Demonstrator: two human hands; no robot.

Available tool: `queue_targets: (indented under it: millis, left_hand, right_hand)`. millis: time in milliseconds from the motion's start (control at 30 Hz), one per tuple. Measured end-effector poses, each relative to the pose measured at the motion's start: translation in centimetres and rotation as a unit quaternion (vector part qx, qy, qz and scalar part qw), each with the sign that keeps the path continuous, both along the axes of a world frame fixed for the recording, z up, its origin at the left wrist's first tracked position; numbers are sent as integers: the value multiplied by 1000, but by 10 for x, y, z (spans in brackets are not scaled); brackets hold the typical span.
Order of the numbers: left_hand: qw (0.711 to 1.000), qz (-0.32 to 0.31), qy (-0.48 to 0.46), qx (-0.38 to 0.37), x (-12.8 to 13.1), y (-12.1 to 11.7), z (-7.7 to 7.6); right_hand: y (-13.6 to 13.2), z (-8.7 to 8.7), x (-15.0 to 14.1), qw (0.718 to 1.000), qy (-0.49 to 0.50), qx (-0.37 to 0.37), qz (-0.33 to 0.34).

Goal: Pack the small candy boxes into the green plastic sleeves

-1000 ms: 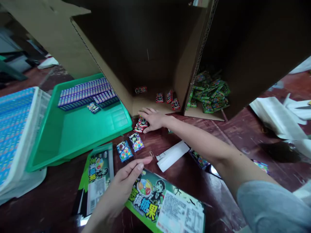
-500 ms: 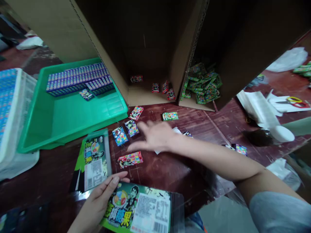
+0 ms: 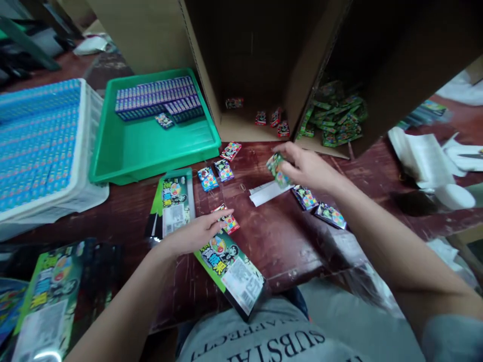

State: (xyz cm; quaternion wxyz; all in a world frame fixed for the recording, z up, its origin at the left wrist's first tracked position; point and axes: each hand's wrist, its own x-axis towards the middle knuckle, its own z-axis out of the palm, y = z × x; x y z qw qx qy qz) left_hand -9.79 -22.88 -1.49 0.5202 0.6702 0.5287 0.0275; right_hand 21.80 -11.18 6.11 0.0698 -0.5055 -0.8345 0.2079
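My right hand (image 3: 307,168) is closed on a small green candy packet (image 3: 276,170), lifted just above the dark red table (image 3: 287,241). My left hand (image 3: 196,232) rests on the top end of a flat green display box (image 3: 232,269) at the table's near edge, its fingertips reaching a red packet (image 3: 228,222). A second green box (image 3: 174,199) lies just left of that hand. Loose packets lie around: a blue one (image 3: 207,178), a purple one (image 3: 224,170), a red one (image 3: 231,150), and two dark ones (image 3: 319,206) under my right wrist.
A green tray (image 3: 151,151) with rows of purple packets sits at back left, a white bin (image 3: 88,146) of blue packets beside it. Open cardboard boxes (image 3: 298,80) hold red and green packets behind. White paper (image 3: 266,193) lies mid-table; another green box (image 3: 45,296) lies at lower left.
My right hand has swung right and picked up a green packet. My left hand has slid forward over the green box toward the red packet. The view shifted right and back.
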Motion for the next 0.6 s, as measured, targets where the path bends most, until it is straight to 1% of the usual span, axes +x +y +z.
queue_targets:
  millis: [33, 67, 133, 167, 200, 233, 267, 333, 400, 467, 533, 600]
  left_hand:
    - [1000, -25, -1, -1, 1, -1, 2]
    - [999, -45, -8, -3, 4, -1, 4]
    - [996, -81, -31, -10, 12, -1, 6]
    - [994, -97, -46, -17, 17, 0, 8]
    - [993, -102, -60, -22, 22, 1, 9]
    - [993, -95, -72, -24, 26, 2, 10]
    - [993, -78, -82, -22, 28, 1, 11]
    - [995, -17, -94, -6, 28, -2, 15]
    - [994, 61, -94, 12, 19, -11, 21]
    - [986, 146, -77, 16, 5, -24, 28]
    - [970, 238, -57, 8, -11, -41, 33]
    - [945, 322, -53, -11, -25, -63, 38]
  right_hand:
    - [-25, -3, 0, 995, 80, -56, 18]
    - [-51, -10, 0, 982, 134, -128, 29]
    - [-96, -29, -2, 958, 168, -233, 12]
    - [-114, -39, -2, 950, 166, -263, -3]
    - [-127, -48, -2, 949, 153, -273, -16]
    - [-136, -54, -1, 955, 131, -264, -26]
    - [-141, -58, 1, 966, 102, -236, -33]
    - [-141, -58, 7, 987, 48, -151, -27]
    - [-134, -57, 12, 996, 34, -83, 27]
    - [-127, -59, 14, 990, 54, -55, 122]
    - [-120, -66, 10, 975, 70, -50, 203]
    - [-114, -75, 4, 967, 75, -49, 238]
